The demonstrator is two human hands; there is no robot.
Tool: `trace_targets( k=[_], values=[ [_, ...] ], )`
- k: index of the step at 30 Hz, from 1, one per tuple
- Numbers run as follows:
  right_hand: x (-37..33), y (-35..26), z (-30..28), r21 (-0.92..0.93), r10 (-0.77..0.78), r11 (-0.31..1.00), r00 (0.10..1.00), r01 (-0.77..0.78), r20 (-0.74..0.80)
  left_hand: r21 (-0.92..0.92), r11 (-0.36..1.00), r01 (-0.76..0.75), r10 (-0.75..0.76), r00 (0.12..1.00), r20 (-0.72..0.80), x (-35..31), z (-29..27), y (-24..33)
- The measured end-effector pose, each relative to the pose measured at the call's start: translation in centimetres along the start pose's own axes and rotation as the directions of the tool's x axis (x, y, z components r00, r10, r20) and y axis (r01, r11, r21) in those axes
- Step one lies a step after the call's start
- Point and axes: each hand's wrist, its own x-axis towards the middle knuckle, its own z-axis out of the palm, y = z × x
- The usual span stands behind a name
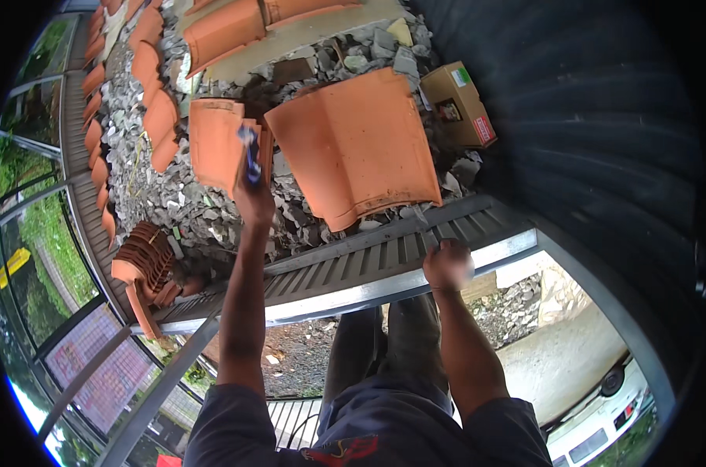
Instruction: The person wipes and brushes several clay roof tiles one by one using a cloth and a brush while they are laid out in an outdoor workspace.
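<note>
My left hand (254, 201) reaches forward over the rubble, closed around a narrow blue-and-white thing (251, 156) whose kind I cannot make out. It lies against stacked orange clay roof tiles (215, 136). To its right rests a large orange roof tile (360, 144), flat on the broken stone. My right hand (447, 263) is at the metal edge beam (329, 302) in front of me, its fingers bent over the beam. A pale blur covers part of that hand.
Grey rubble (189, 206) spreads beneath the tiles. A cardboard box (459, 105) stands by the dark corrugated wall (571, 132) at right. More tiles (146, 257) are stacked at left. Beyond the edge beam, the ground and a white vehicle (602, 428) lie far below.
</note>
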Motion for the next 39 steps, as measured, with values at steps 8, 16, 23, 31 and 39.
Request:
trace_targets(
  k=[8,16,23,31,39],
  values=[
    [0.2,0.1,-0.7,0.008,0.012,1.0,0.997,-0.012,-0.072,0.461,0.524,-0.716,0.637,0.689,0.346,5.4,13.6,3.2],
    [-0.4,0.3,-0.8,0.003,0.063,0.998,0.993,-0.063,-0.101,-0.005,0.968,-0.25,0.043,0.144,0.989,-16.8,6.6,4.9],
    [-0.4,0.6,-0.9,0.023,0.122,0.992,0.988,-0.121,-0.099,-0.147,0.946,-0.288,0.317,0.915,0.249,4.4,8.7,6.5],
    [-0.3,-0.3,-0.2,0.051,0.124,0.992,0.986,-0.119,-0.109,0.344,0.689,-0.639,0.645,0.756,0.112,4.6,20.6,5.0],
    [-0.6,0.6,-0.2,0.028,0.096,0.995,0.985,-0.093,-0.142,-0.25,0.938,-0.238,0.345,0.68,0.647,-17.6,13.8,3.3]
  ],
)
